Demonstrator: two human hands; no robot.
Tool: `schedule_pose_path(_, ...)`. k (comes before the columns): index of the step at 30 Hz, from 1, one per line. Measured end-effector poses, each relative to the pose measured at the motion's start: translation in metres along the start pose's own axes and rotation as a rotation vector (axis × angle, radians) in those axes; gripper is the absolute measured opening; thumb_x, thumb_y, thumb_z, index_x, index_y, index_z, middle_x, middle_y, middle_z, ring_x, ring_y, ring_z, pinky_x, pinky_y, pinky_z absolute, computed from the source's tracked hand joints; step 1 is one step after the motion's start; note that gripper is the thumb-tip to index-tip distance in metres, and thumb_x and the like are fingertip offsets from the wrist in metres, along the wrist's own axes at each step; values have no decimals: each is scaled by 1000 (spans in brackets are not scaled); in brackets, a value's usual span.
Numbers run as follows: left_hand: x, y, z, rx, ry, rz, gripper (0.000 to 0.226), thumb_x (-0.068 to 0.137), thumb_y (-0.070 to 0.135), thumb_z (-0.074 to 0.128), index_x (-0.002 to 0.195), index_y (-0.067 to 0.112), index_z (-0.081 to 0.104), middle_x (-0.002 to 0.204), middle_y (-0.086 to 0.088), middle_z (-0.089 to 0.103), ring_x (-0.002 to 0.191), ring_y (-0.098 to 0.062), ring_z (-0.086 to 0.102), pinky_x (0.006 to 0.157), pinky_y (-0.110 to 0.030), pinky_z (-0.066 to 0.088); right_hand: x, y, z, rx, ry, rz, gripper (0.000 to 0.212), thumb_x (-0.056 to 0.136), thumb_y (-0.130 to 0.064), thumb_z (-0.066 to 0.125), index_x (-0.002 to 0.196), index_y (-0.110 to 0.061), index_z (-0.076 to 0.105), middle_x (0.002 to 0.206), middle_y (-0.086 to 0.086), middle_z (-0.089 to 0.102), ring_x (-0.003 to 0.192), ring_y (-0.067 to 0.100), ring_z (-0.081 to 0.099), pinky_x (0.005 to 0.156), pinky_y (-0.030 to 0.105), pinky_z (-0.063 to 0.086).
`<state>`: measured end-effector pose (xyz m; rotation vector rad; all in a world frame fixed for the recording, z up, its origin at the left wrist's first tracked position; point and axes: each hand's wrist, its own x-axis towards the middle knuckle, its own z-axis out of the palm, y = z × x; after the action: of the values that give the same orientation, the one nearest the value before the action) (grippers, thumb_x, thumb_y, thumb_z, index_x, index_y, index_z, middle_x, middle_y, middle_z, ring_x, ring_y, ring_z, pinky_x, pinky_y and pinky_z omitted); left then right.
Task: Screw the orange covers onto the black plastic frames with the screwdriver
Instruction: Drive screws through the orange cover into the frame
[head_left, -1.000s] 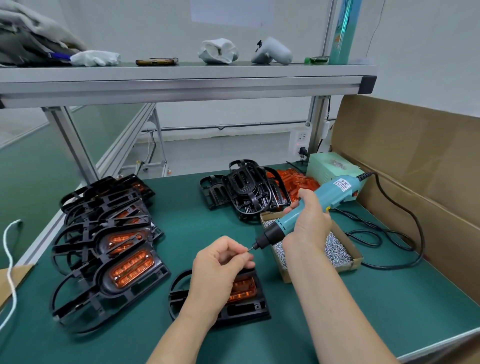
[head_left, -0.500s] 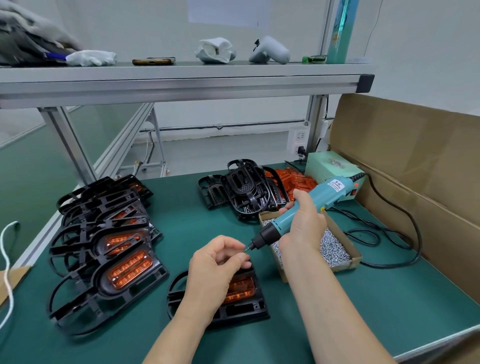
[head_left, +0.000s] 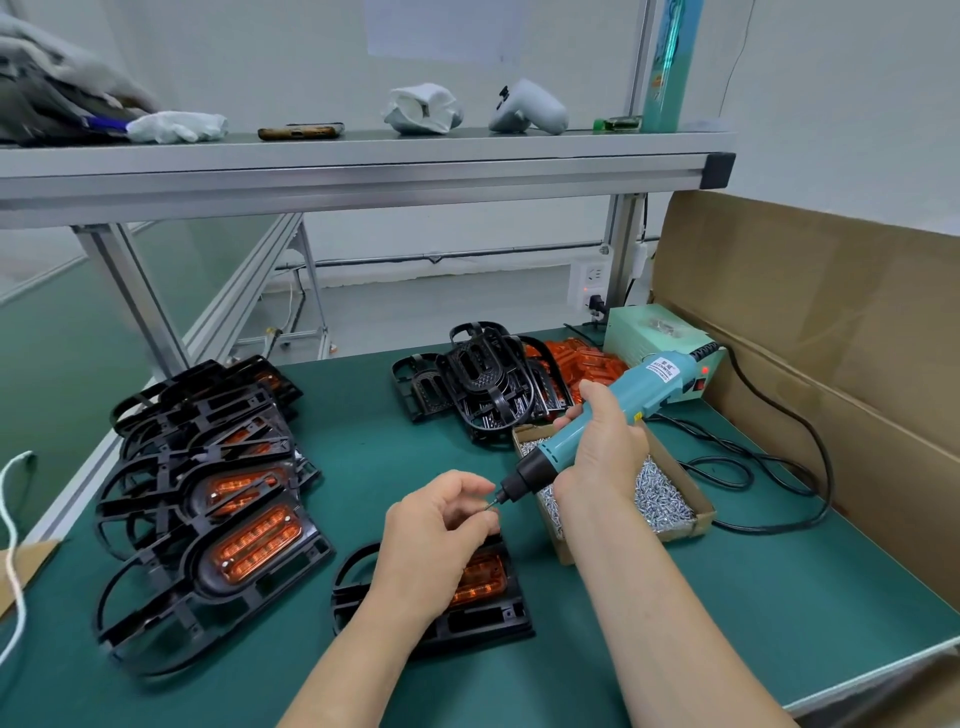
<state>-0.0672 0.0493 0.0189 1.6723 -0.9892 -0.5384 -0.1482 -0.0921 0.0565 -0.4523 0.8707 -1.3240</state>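
A black plastic frame (head_left: 483, 621) with an orange cover (head_left: 480, 578) in it lies on the green mat near the front. My left hand (head_left: 436, 535) hovers over it, fingers curled, pinching a small screw at the tip of the teal electric screwdriver (head_left: 582, 423). My right hand (head_left: 602, 452) grips the screwdriver's body, tip pointing down-left at my left fingertips. The screw itself is too small to see clearly.
A cardboard box of screws (head_left: 660, 499) sits under my right hand. Finished frames with covers (head_left: 208, 499) are stacked at left. Bare black frames (head_left: 483, 384) and loose orange covers (head_left: 582, 364) lie behind. The power supply (head_left: 649, 332) and cable (head_left: 779, 467) are at right.
Both hands have held nearly the same pose. The screwdriver tip has stayed at my left fingertips; the view has shifted slightly.
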Motion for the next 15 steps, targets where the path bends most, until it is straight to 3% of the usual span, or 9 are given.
schedule_pose_path(5, -3, 1, -2, 60, -18, 33, 36, 80, 15, 79, 109, 35, 67, 104, 17, 72, 101, 4, 65, 97, -20, 49, -1, 0, 2, -21, -14, -40, 24, 83, -8, 75, 97, -13, 55, 55, -2, 58, 43, 11, 55, 46, 22, 49)
schedule_pose_path(7, -4, -1, -9, 183, -26, 53, 48, 78, 38, 80, 121, 39, 60, 123, 22, 63, 118, 7, 55, 103, -19, 41, -1, -2, 3, -29, -30, -67, 24, 83, -8, 74, 97, -13, 55, 54, -3, 58, 44, 12, 55, 48, 24, 49)
schedule_pose_path(9, -4, -7, -19, 493, -153, 64, 89, 68, 72, 69, 144, 36, 42, 146, 21, 43, 139, -1, 33, 117, -30, 26, -1, -5, 3, -39, -55, -110, 22, 84, -8, 73, 96, -14, 55, 54, -2, 57, 44, 12, 54, 48, 24, 48)
schedule_pose_path(11, -5, -16, -27, 823, -321, 51, 124, 53, 95, 47, 155, 30, 22, 160, 13, 22, 150, -10, 8, 123, -42, 5, -1, -7, 3, -60, -81, -174, 21, 84, -8, 72, 94, -14, 55, 54, -2, 56, 43, 12, 52, 48, 22, 47)
schedule_pose_path(13, -6, -25, -31, 942, -407, 0, 137, 43, 102, 36, 157, 28, 14, 163, 9, 14, 152, -14, -1, 122, -47, -4, -4, -7, 3, -86, -123, -232, 20, 84, -7, 71, 93, -14, 54, 54, -2, 55, 42, 12, 50, 47, 21, 45)
schedule_pose_path(15, -7, -31, -30, 954, -426, -10, 138, 42, 102, 36, 157, 29, 13, 162, 9, 17, 152, -15, 3, 122, -49, -5, -9, -5, 4, -104, -180, -272, 19, 84, -7, 71, 95, -11, 55, 54, -1, 54, 42, 12, 49, 45, 21, 44)
